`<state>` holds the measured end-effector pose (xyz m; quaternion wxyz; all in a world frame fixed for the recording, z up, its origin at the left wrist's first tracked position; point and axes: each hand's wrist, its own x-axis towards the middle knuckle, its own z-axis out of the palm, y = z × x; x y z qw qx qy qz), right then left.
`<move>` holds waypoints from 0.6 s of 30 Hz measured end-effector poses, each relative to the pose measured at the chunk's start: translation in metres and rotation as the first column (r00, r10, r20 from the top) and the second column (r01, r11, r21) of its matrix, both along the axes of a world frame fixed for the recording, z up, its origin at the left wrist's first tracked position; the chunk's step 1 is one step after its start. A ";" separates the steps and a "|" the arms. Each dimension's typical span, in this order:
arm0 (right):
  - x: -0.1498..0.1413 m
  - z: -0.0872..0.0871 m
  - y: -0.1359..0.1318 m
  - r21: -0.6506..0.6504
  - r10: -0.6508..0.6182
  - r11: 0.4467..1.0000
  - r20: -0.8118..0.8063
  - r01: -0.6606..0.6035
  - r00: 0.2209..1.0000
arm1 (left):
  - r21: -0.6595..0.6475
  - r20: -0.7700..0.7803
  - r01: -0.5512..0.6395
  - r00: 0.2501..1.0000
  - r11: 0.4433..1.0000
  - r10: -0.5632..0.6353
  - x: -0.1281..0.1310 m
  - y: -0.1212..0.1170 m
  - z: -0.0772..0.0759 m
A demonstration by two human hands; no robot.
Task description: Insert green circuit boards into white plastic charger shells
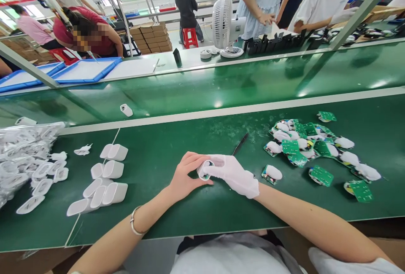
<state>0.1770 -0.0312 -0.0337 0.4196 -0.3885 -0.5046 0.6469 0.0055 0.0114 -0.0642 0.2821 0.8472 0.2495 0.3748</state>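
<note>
- At the far left, white oval end pieces (pixel 42 186) lay loose on the green tabletop (pixel 148 143), beside and partly under a clear plastic bag (pixel 19 139); they were best kept out of the working spot.
- Next came white shells (pixel 115 193), grouped in short rows on their sides, with open ends facing the person, which made each mouth easy to check.
- The left hand (pixel 183 178), bare, was partly closed in a C around one white shell (pixel 200 173), fingers above and thumb below. That hold looked sound: firm enough to stop the shell turning, without squeezing its mouth out of shape.
- This shell was held between the two hands, near the front edge, its opening tilted toward the person. A bit of green board showed inside the mouth, so keeping the two in line probably mattered most; a slanted board could have caught on the rim.
- The right hand (pixel 238 176), in a white glove, was partly closed, its fingers bent at the shell's opening. Whether it pinched the board or only touched the rim could not be told. Light, even pressure on solid edges seemed wiser than pushing on parts.
- Just beyond the right hand lay a dark slim tool (pixel 241 143), within reach.
- At the right, circuit boards (pixel 321 175) lay in a loose heap with some apart, several bearing white padded lumps; lifting them singly by the edges would have spared their parts.
</note>
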 end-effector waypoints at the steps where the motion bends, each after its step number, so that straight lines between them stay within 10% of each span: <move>1: 0.003 0.001 0.001 0.011 0.013 1.000 0.070 -0.013 0.997 | -0.026 -0.012 0.004 1.000 1.000 -0.005 0.000 0.000 0.001; 4: 0.029 0.002 0.007 0.127 -0.058 0.992 0.471 -0.002 0.880 | -0.169 -0.042 0.021 0.999 0.985 -0.028 -0.002 0.002 0.002; 9: 0.100 -0.010 0.028 0.392 -0.331 0.890 0.907 -0.232 0.262 | -0.466 -0.152 0.023 0.983 0.884 -0.106 -0.010 0.012 -0.004; 18: 0.065 -0.003 0.025 0.428 -0.332 0.823 0.896 -0.373 0.294 | -0.693 -0.099 -0.022 0.993 0.721 -0.064 -0.011 0.016 -0.006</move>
